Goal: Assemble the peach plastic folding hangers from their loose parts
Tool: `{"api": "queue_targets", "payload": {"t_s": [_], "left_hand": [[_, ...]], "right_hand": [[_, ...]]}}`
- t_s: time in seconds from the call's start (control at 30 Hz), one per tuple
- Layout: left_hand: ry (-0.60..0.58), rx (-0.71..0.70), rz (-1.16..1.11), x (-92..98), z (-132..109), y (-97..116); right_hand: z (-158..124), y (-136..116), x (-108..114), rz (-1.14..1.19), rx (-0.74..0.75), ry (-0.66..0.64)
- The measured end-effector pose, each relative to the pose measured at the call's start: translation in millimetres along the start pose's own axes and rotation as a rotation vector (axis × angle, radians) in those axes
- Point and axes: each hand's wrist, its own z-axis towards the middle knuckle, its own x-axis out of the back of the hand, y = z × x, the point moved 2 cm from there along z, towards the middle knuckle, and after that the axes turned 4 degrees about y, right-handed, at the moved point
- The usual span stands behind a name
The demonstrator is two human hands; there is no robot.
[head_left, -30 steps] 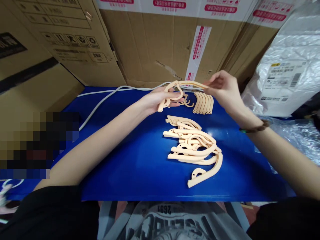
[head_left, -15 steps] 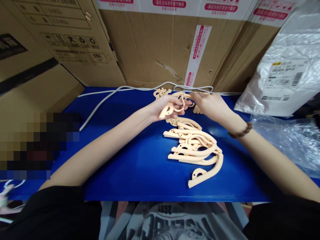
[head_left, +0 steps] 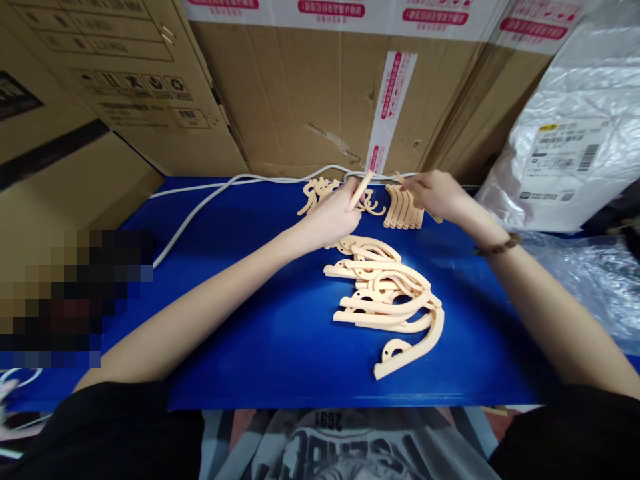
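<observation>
Raised over the back of the blue table, my left hand (head_left: 331, 219) is closed around a cream plastic hanger part (head_left: 362, 189), one straight end poking up past the fingers. My right hand (head_left: 436, 193), to its right, pinches a thin cream hanger arm (head_left: 399, 177), mostly hidden by the fingers. Just under the right hand lies a neat row of curved hanger arms (head_left: 400, 208). Small cream hooks (head_left: 320, 190) are heaped behind my left hand. Closer to me is a loose pile of cream folding hangers (head_left: 390, 287), one lying lowest with its end toward the table's front edge.
Large cardboard boxes (head_left: 310, 93) wall in the back and left. A white cable (head_left: 200, 193) runs along the table's rear. At the right stand a white padded parcel (head_left: 545, 153) and crumpled clear plastic (head_left: 575, 273). The blue table (head_left: 260, 333) ends near my body.
My hands have drawn apart. The left has turned over with its hanger part, now seen edge-on; the right has moved right, uncovering the row of arms, and holds a thin piece.
</observation>
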Motion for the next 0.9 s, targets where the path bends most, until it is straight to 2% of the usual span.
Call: {"api": "queue_targets", "payload": {"t_s": [0.1,0.23,0.43,0.63,0.73,0.83,0.9], "left_hand": [[0.034,0.029,-0.016,0.8,1,-2],[0.054,0.058,-0.139,-0.7,5,-9],[0.079,0.117,-0.159,2.1,9,-17],[0.089,0.194,-0.216,6.5,7,-7],[0.132,0.24,-0.275,8.6,5,-3],[0.153,0.239,-0.365,9.1,6,-2],[0.155,0.255,-0.422,7.9,6,-2]], "right_hand": [[3,21,-2,-0.22,-0.16,0.134],[1,30,-16,-0.293,-0.241,0.127],[0,30,-24,-0.331,-0.27,0.159],[1,32,-22,-0.277,-0.264,0.107],[0,26,-14,-0.247,-0.285,0.163],[-4,7,-4,-0.024,-0.213,0.239],[-9,-13,-1,0.136,-0.093,0.164]]}}
